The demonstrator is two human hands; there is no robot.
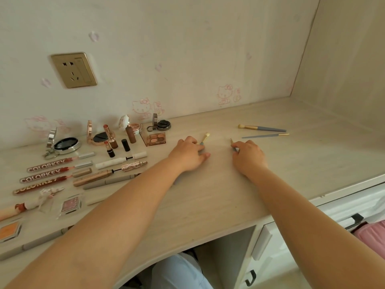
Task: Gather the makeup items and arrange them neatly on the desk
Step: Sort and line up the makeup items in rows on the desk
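Note:
My left hand [188, 154] lies on the pale desk [208, 195] and holds a small makeup brush [205, 138] whose yellow tip points up and away. My right hand [249, 155] pinches a thin brush [233, 143], its tip showing past the fingers. Two more grey-handled brushes [262, 128] [265, 135] lie flat beyond my right hand. On the left stand lipsticks [109, 135], an eyeshadow palette [155, 138] and compacts [66, 144], with lip gloss tubes [52, 163] and mascaras [120, 160] lying in rows.
A wall socket [74, 69] sits on the back wall above the makeup. A side panel [343, 69] closes the desk on the right. Drawers with black handles [251, 277] are below the desk's front right edge. Small cases [70, 204] [9, 229] lie near the left front.

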